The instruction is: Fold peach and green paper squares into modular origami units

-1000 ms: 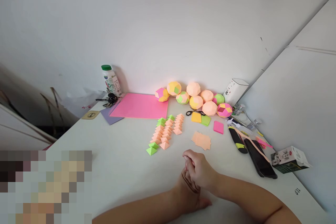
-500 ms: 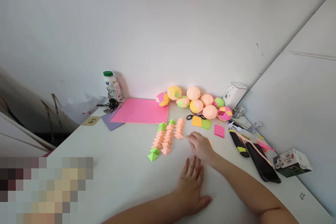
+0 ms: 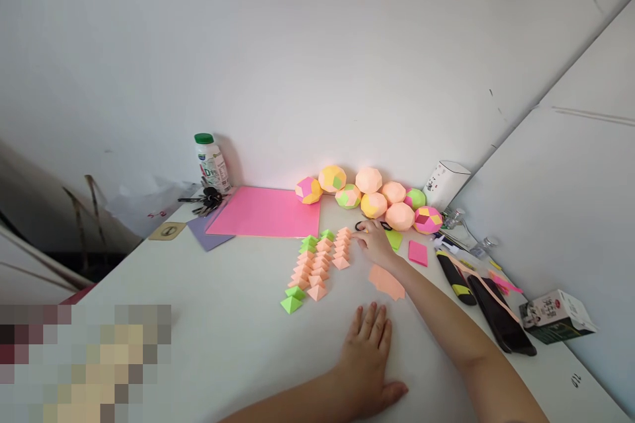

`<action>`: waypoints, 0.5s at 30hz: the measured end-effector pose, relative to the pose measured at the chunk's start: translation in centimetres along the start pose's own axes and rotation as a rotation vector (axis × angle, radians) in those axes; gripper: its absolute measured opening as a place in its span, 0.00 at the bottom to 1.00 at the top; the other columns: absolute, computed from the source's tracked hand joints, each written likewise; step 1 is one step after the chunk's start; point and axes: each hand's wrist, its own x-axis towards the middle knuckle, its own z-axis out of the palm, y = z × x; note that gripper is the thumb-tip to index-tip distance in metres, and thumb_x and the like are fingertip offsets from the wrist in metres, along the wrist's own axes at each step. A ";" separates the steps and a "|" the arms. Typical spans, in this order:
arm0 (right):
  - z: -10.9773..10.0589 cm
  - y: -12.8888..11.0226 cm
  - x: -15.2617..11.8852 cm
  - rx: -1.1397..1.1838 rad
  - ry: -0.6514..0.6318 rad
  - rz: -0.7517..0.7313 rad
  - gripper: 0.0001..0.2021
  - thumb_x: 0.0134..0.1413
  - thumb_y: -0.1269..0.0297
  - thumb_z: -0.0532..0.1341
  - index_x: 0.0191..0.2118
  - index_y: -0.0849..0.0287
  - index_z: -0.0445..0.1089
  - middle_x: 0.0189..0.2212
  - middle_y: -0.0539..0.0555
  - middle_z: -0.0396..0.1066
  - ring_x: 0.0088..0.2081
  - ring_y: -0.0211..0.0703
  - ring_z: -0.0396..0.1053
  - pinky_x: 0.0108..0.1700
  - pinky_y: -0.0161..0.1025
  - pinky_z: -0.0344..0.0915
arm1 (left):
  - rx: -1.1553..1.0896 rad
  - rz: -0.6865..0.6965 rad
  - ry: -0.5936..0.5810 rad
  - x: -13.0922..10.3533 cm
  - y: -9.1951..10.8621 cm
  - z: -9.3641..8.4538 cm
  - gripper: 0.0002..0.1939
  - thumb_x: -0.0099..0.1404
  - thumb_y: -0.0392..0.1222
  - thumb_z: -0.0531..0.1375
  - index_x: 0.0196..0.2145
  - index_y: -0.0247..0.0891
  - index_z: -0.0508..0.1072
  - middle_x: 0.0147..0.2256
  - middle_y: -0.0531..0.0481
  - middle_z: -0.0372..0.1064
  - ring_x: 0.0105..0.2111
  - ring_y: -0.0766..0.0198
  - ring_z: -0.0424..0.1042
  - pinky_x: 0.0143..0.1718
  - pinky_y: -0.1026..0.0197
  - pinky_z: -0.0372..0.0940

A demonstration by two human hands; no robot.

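The left hand (image 3: 368, 358) lies palm down on the white table (image 3: 233, 317), its fingers slightly spread and holding nothing. The right hand (image 3: 376, 243) is stretched out beyond it, fingers bent, just beside the far end of the right row of folded paper pieces (image 3: 341, 248); whether its fingertips touch or pinch anything cannot be told. This row is all peach. To its left stand a middle row (image 3: 320, 269), peach with a green piece at the far end, and a left row (image 3: 302, 271), peach in the middle and green at both ends. Loose peach sheets (image 3: 387, 282) lie between the right forearm and the left fingertips. The right hand partly covers the scissors (image 3: 385, 226); a green pad (image 3: 394, 239) and a pink pad (image 3: 417, 253) lie to its right. Behind, faceted paper balls (image 3: 399, 217) sit grouped near the wall (image 3: 307, 79), the leftmost at the edge of a large pink sheet (image 3: 268, 213). A cutter (image 3: 455, 277) and a phone (image 3: 501, 315) lie off to the right.
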 end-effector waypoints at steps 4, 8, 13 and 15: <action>0.1 -0.6 0.2 0.040 -0.029 -0.064 0.15 0.52 0.77 0.56 0.36 0.53 0.77 0.39 0.57 0.65 0.44 0.48 0.56 0.46 0.42 0.57 | 0.001 0.003 -0.002 0.0 0.0 0.1 0.44 0.61 0.65 0.40 0.64 0.27 0.41 0.64 0.37 0.24 0.63 0.45 0.23 0.61 0.41 0.26; 0.0 -1.0 0.5 0.028 -0.071 -0.059 0.15 0.51 0.77 0.56 0.34 0.54 0.78 0.39 0.58 0.65 0.44 0.49 0.56 0.46 0.43 0.57 | -0.001 0.001 -0.001 -0.1 0.0 0.1 0.45 0.60 0.66 0.40 0.64 0.28 0.41 0.64 0.38 0.24 0.63 0.46 0.23 0.61 0.41 0.26; -0.8 -1.7 -0.4 0.078 -0.008 -0.136 0.15 0.51 0.78 0.56 0.34 0.55 0.77 0.42 0.58 0.63 0.48 0.50 0.55 0.49 0.46 0.57 | 0.010 0.005 0.007 0.0 0.0 0.2 0.45 0.61 0.66 0.39 0.63 0.27 0.42 0.64 0.37 0.25 0.63 0.45 0.24 0.61 0.41 0.26; -0.8 -1.9 -1.0 0.104 0.006 -0.163 0.14 0.50 0.78 0.56 0.34 0.55 0.77 0.44 0.58 0.63 0.50 0.51 0.53 0.51 0.47 0.56 | 0.015 0.006 0.007 0.1 -0.1 0.3 0.45 0.60 0.66 0.39 0.64 0.28 0.42 0.64 0.37 0.25 0.63 0.46 0.24 0.61 0.41 0.26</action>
